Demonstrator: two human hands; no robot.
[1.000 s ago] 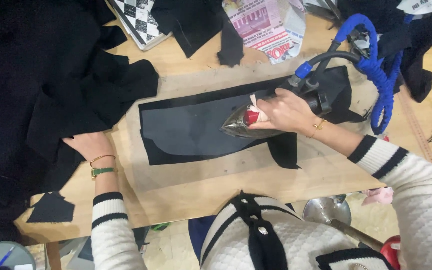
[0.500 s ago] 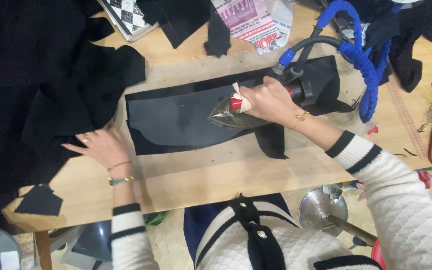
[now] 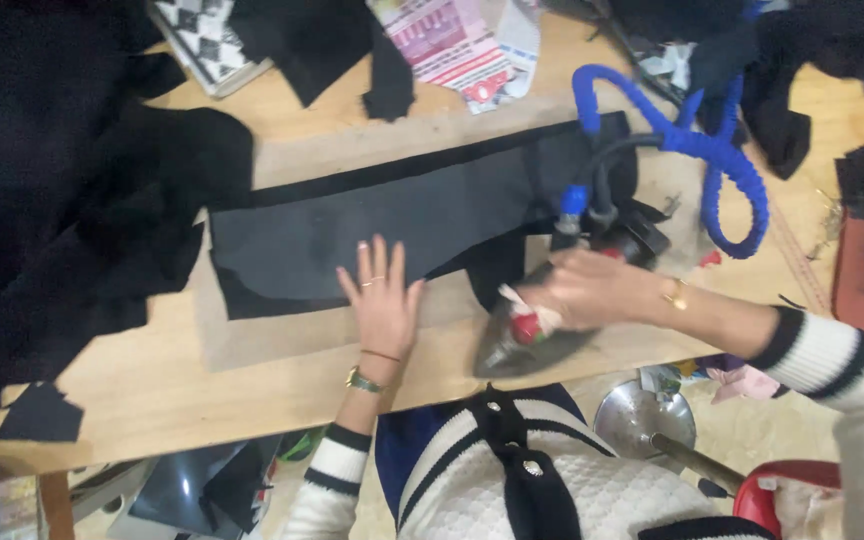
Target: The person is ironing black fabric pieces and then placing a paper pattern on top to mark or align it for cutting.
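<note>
Dark fabric piece (image 3: 392, 235) being pinned flat by left hand (image 3: 384, 295), fingers spread, nothing gripped (keeping cloth from shifting). Steam iron (image 3: 527, 335) being gripped by right hand (image 3: 592, 290), fingers wrapped around handle, at table edge.

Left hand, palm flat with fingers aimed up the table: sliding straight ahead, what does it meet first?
The left hand already has fingertips on the dark grey fabric piece; beyond it likely comes the black strip along its far edge.
</note>
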